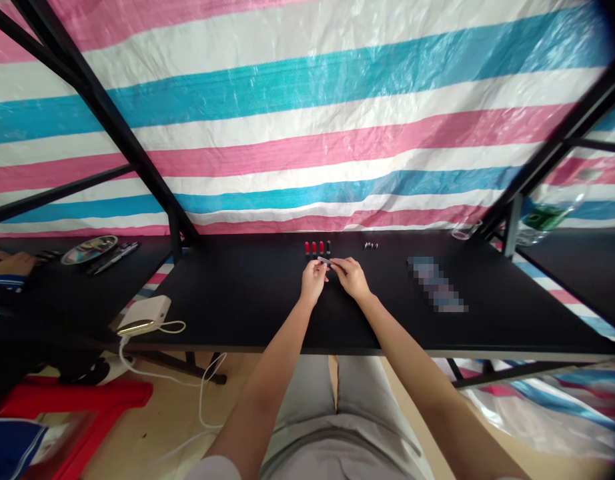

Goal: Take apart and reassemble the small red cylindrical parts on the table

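Both of my hands meet over the black table (227, 287), near its middle. Pinched in the fingers of my left hand (313, 281) is a small slim tube (323, 260), pale or clear, with a dark end. My right hand (352, 277) grips that dark end, its fingertips closed on it. Just beyond the hands stand three small red cylinders (314, 248) in a row, with clear or silvery lower ends. A similar black cylinder (328, 247) ends the row on the right. Several tiny silvery pieces (371, 245) lie farther right; their kind is too small to tell.
A blurred-out flat item (435, 283) lies on the right of the table. A white box-shaped device (146, 313) with a cable sits at the front left corner. Black frame posts (175, 223) rise at both sides. Another person's hand (12, 263) is at the left table.
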A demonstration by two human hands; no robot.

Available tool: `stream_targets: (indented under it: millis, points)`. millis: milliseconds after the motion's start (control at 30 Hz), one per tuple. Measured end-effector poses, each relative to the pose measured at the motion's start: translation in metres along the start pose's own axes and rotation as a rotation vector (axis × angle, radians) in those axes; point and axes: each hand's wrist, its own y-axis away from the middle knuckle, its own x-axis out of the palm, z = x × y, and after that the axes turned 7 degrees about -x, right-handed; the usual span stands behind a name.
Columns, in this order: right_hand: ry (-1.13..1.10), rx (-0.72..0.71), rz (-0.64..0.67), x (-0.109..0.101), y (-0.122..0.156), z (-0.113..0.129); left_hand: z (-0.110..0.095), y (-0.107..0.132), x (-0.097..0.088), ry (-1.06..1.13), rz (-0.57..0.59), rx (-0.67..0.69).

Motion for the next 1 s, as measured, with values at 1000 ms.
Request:
stream_targets:
  millis: [1000]
  points:
    - [0.263,0.515,0.135,-0.014,-0.067,-0.068,-0.001,0.002,0.0,-0.239,0.008,-0.003]
